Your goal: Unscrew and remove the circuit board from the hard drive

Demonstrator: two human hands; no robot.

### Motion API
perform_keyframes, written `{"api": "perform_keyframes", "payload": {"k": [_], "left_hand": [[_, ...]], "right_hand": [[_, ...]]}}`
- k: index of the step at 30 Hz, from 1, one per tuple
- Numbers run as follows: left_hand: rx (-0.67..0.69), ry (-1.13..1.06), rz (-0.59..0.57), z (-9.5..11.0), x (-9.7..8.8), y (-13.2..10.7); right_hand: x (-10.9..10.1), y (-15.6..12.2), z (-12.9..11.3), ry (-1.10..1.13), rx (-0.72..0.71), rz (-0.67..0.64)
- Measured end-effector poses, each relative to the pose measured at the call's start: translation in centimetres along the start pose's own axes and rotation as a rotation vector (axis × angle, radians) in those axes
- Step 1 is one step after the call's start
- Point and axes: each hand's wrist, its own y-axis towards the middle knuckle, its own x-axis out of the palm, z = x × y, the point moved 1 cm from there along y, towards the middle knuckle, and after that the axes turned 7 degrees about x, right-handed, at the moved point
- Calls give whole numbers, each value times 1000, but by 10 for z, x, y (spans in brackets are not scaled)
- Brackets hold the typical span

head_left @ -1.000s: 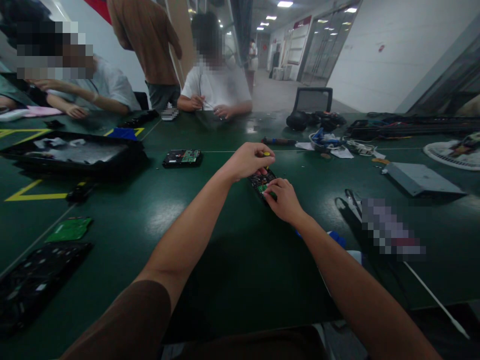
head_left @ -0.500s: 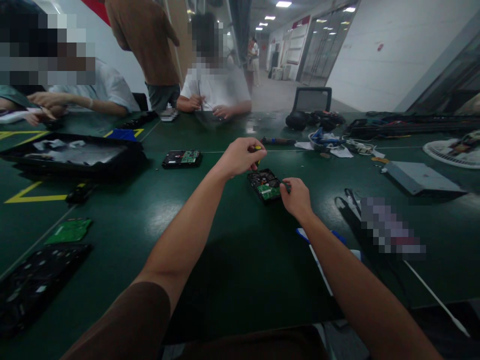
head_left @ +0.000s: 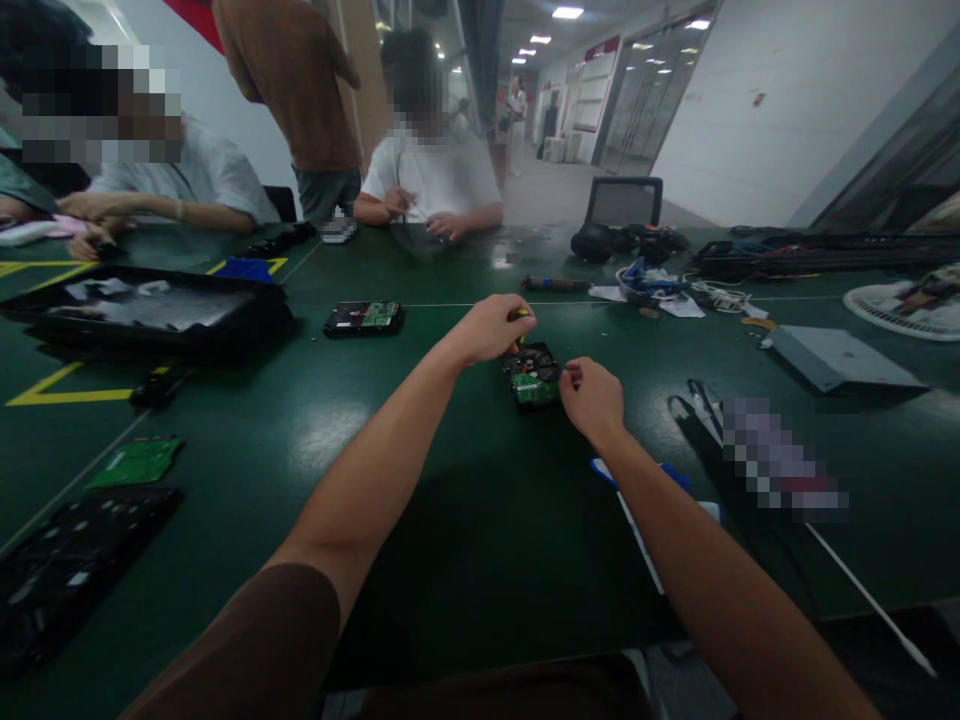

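Note:
A small black hard drive [head_left: 534,375] with a green circuit board on top lies on the dark green table [head_left: 450,520] in front of me. My left hand [head_left: 491,328] is closed round a yellow-handled screwdriver [head_left: 520,316], whose tip points down at the drive's far end. My right hand [head_left: 592,398] rests just right of the drive with its fingers curled together; whether they pinch anything is too small to see.
A second hard drive [head_left: 364,317] lies farther left. A black tray [head_left: 142,305], a green board [head_left: 137,461] and a black keyboard-like panel [head_left: 71,555] sit at the left. Tools, cables and a grey box [head_left: 836,358] crowd the right. People [head_left: 431,170] work across the table.
My right hand came off the drive and drew back to its right side. My left hand lifted slightly, then lowered the screwdriver back onto the drive.

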Motion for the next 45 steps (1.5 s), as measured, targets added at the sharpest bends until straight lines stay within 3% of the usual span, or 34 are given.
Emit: {"api": "perform_keyframes", "payload": {"k": [12, 24, 34, 40, 45], "left_hand": [[-60, -3, 41, -11, 4, 2], [-27, -58, 148, -21, 8, 5], [-44, -52, 157, -3, -26, -4], [-12, -107, 68, 12, -25, -7], [-30, -98, 27, 12, -21, -6]], "right_hand": [[6, -1, 3, 8, 37, -33], [12, 3, 6, -7, 31, -119], [13, 2, 9, 14, -25, -140], [11, 1, 7, 5, -16, -134], [12, 1, 7, 4, -5, -124]]}}
